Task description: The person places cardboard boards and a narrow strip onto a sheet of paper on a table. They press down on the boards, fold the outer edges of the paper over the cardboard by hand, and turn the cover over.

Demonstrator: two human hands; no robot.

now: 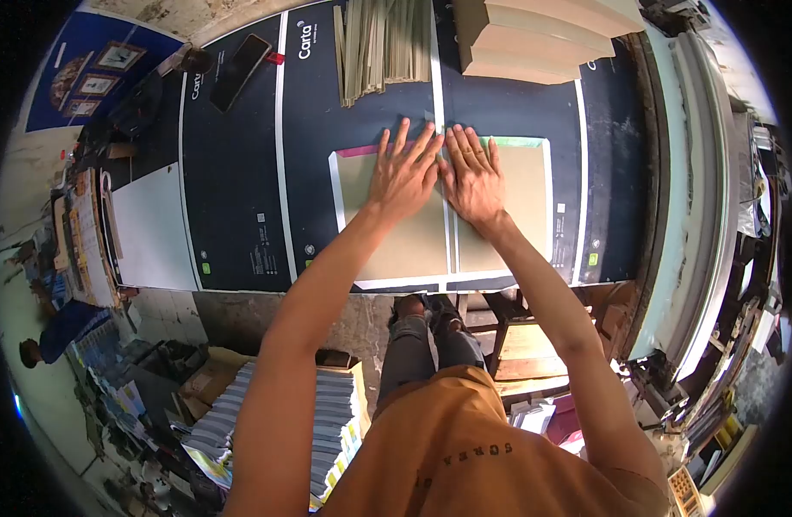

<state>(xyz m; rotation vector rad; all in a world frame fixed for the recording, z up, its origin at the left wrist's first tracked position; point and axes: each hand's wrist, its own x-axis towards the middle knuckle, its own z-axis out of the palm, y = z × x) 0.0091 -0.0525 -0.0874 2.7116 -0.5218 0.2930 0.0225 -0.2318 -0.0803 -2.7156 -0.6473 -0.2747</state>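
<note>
Two tan boards (396, 233) lie side by side on the dark-covered counter (232, 181), in front of the person, with a narrow spine strip (451, 233) between them. White edging frames their outer sides and the near edge. Along the far edge runs a folded-over margin, pink (358, 151) on the left and green (518, 142) on the right.

Both hands rest palm down at that far edge, near the spine strip. The left hand (403, 172) is open, its fingers spread and pointing away from the body, and has hold of nothing. The right hand (475, 177) lies just beside it, flat and open, its fingers closer together, also grasping nothing.

Beyond the hands, a bundle of long, thin strips (385, 47) lies on the counter, with a stack of brown boards (534, 39) to its right. Farther left are a dark, flat rectangular object (241, 73) and a small red item (276, 59) near it. A white sheet (155, 228) covers the left end of the counter, and a long pale machine (693, 198) stands along the right. Below the counter, at lower left, is a pile of grey-and-white striped stacks (327, 422).
</note>
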